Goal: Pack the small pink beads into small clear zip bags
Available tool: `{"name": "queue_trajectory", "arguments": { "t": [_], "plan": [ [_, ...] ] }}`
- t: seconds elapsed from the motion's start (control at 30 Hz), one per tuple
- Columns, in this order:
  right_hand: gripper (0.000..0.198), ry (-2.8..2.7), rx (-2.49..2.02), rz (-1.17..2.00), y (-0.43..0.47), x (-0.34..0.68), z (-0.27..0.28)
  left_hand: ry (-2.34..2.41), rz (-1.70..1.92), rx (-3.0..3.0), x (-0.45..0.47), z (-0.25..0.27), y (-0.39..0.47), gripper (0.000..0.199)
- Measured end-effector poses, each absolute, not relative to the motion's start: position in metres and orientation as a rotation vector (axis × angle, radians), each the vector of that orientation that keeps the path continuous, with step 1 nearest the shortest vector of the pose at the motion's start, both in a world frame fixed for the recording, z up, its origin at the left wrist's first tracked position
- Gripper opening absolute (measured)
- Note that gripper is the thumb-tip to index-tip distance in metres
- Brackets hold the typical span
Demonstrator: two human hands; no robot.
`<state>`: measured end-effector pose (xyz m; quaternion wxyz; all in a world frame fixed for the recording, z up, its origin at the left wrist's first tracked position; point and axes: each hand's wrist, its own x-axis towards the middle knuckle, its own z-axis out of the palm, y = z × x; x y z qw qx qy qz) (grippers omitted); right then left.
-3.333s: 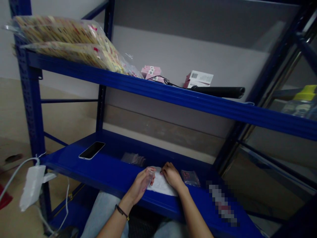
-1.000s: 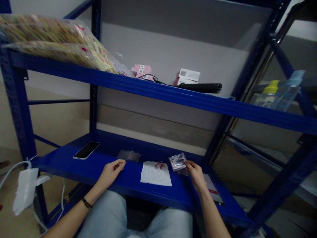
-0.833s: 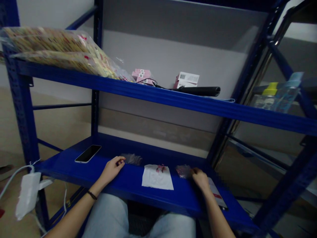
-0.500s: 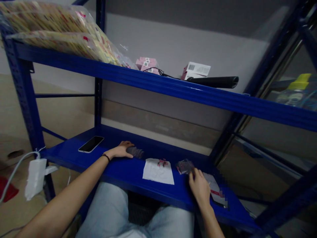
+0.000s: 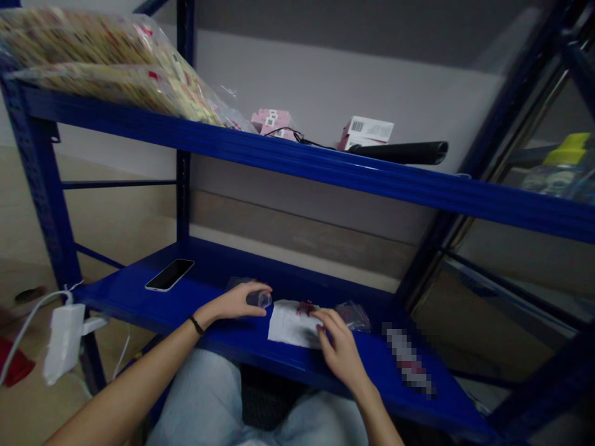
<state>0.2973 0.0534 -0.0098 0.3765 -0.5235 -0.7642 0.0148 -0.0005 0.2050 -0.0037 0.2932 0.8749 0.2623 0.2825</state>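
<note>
My left hand (image 5: pixel 239 301) is closed round a small clear round plastic container (image 5: pixel 260 299), held just left of a white paper sheet (image 5: pixel 290 328). More clear plastic (image 5: pixel 236 283), partly hidden, lies behind that hand. On the paper's far edge is a little heap of dark red and pink pieces (image 5: pixel 305 306), too small to name. My right hand (image 5: pixel 338 344) reaches over the paper's right side, its fingertips at the heap. Whether those fingers pinch a piece cannot be made out. Just beyond it lies a clear plastic bag (image 5: pixel 353 316).
A phone (image 5: pixel 170 275) lies at the left of the blue shelf (image 5: pixel 153 310). A blurred-out flat item (image 5: pixel 409 359) is at the right. The upper shelf beam (image 5: pixel 297 158) crosses above my hands. A white power adapter (image 5: pixel 65 341) hangs at the left edge.
My left hand has lifted a clear container from the row of clear round pieces and moved right. My right hand has left the plastic bag and moved left to the red pieces.
</note>
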Motion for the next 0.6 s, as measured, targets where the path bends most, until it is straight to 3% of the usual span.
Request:
{"name": "queue_trajectory", "arguments": {
  "t": [0.1, 0.27, 0.4, 0.5, 0.6],
  "plan": [
    [0.038, -2.192, -1.089, 0.265, 0.045, 0.245, 0.013, 0.494, 0.669, 2.327, 0.010, 0.007, 0.162, 0.057],
    [0.026, -2.228, -1.089, 0.305, 0.041, 0.205, -0.004, 0.395, 0.626, 2.319, 0.013, 0.005, 0.130, 0.038],
    [0.018, -2.228, -1.131, 0.301, 0.041, 0.209, -0.025, 0.482, 0.662, 2.310, 0.010, -0.020, 0.134, 0.057],
    [0.024, -2.294, -1.105, 0.278, 0.038, 0.217, -0.024, 0.527, 0.683, 2.300, 0.010, -0.036, 0.137, 0.073],
    [0.032, -2.378, -1.075, 0.268, 0.032, 0.224, -0.014, 0.524, 0.671, 2.306, 0.010, -0.041, 0.135, 0.076]
  ]
}}
